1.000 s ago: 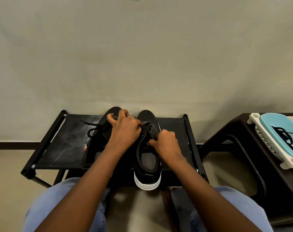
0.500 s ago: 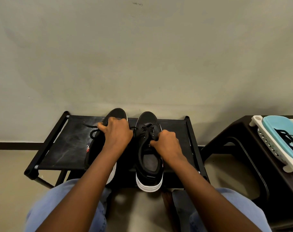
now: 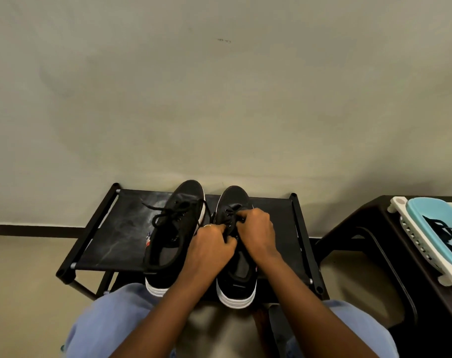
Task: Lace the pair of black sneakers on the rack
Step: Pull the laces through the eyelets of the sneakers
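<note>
Left hand (image 3: 211, 248) and right hand (image 3: 257, 229) both pinch the laces of the right sneaker (image 3: 235, 277) beneath them; left sneaker (image 3: 173, 228) lies just beside the left hand.

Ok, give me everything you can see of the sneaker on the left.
The left sneaker is black, fabric-looking, with a white sole. It lies on the black rack, toe to the wall, heel overhanging the front edge. Its black lace is threaded through the eyelets, loose loops and ends spilling to the left. No hand holds it; the left hand is beside it, on the other shoe.
</note>
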